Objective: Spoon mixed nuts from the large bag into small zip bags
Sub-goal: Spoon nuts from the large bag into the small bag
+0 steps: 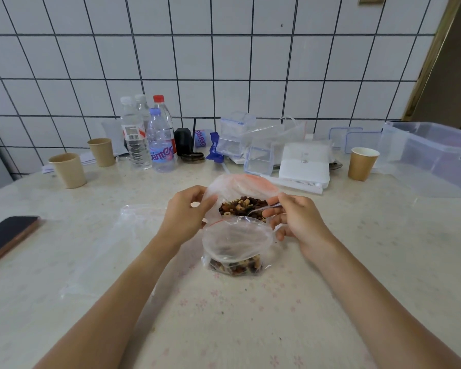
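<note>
The large clear bag (240, 186) with a red zip strip stands open at the table's middle, mixed nuts (241, 206) showing inside. My left hand (186, 215) pinches its left rim. My right hand (296, 219) holds a clear plastic spoon (264, 208) whose bowl dips into the nuts. Just in front, a small zip bag (236, 242) stands open, with nuts lying in its bottom. Several empty flat zip bags (104, 243) lie to the left of my left arm.
A phone (8, 237) lies at the left edge. Paper cups (68, 170), water bottles (160, 142), clear containers (258, 158), a white box (304, 166), another cup (361, 163) and a big clear tub (434, 155) line the back by the tiled wall.
</note>
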A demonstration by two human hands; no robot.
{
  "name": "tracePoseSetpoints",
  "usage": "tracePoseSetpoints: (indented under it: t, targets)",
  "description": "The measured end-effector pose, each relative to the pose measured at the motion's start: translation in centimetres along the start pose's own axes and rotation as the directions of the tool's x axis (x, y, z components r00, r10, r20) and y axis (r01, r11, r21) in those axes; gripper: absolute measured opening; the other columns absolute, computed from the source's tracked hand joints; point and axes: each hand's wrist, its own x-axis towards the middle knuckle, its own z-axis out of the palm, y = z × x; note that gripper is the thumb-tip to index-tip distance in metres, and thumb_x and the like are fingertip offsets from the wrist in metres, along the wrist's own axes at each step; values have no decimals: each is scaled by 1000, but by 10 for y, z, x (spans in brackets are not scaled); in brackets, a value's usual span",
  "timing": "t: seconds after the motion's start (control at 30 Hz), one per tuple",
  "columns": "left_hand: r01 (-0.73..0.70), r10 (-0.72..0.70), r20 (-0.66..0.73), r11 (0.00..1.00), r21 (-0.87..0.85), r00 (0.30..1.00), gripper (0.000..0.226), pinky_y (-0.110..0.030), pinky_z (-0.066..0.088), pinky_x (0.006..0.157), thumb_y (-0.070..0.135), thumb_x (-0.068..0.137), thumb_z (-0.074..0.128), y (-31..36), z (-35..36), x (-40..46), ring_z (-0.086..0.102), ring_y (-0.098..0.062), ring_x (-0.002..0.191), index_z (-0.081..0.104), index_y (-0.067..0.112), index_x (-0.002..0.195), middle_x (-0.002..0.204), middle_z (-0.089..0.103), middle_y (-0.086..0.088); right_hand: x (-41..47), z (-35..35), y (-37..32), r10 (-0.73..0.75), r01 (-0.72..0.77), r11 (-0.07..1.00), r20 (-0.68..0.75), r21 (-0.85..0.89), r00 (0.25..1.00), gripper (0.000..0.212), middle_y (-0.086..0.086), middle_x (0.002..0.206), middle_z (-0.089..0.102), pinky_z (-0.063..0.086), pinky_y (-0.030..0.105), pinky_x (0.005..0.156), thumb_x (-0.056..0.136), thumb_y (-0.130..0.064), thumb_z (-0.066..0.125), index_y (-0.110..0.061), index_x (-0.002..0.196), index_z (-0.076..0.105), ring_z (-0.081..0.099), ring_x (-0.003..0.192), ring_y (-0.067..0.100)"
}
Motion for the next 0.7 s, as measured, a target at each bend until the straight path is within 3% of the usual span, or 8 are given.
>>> tracePoseSetpoints:
  t: [0.23,0.47,0.6,0.7]
  targets:
    - [17,-17,6,999,-51,1000,12,-17,54,54,23,103,63,1,2,0,71,-1,70,75,21,105,98,74,4,0,2,4,4,-4,1000,33,-23,999,31,5,73,77,43,28,37,110,-21,43,-3,103,67,56,44,12]
    - [37,-38,-20,996,-85,999,14,-20,56,54,21,103,63,3,0,0,72,-6,70,75,15,108,100,74,0,2,-2,1,13,-12,999,-37,32,999,33,6,68,74,37,24,36,110,-20,40,-6,95,66,55,42,16]
    - [19,-19,-45,1000,6,999,15,-19,55,51,23,103,62,5,-3,1,71,-8,69,74,16,109,99,73,2,2,-5,-5,7,-3,999,-83,45,996,32,6,65,71,35,22,36,108,-18,39,-6,93,64,54,42,17]
    - [17,-11,-48,993,118,999,17,-31,63,61,33,102,63,8,-7,1,72,-15,78,73,22,110,100,74,4,0,-5,-8,-6,12,998,-95,68,996,32,7,65,69,34,23,36,108,-18,39,-6,92,64,54,43,17]
